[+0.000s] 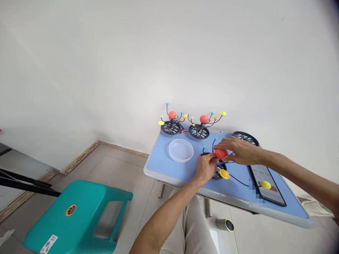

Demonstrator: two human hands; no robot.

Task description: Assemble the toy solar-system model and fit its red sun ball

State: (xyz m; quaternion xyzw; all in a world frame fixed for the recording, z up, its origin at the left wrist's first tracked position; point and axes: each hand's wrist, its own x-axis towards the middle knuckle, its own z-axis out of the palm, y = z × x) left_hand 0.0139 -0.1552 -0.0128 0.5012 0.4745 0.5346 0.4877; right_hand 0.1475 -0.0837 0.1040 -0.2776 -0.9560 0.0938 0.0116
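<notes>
A planet model with a round black base [219, 175] stands near the table's front edge, its thin curved arms carrying small coloured balls. My right hand [239, 150] grips the red ball [221, 153] at its centre from above and the right. From the left, my left hand [206, 168] is closed on the model's middle, just under the red ball; its fingertips are partly hidden. An orange ringed planet [225, 174] sticks out toward me. On a longer arm, a yellow ringed planet [266, 185] hangs over the phone [270, 176].
Two similar models [171, 127] [199, 132] stand at the table's back left. A clear round dish [181, 151] lies in front of them. Another black disc [245, 137] sits at the back right. A teal stool [79, 208] is on the floor at left, beyond the blue table [161, 160].
</notes>
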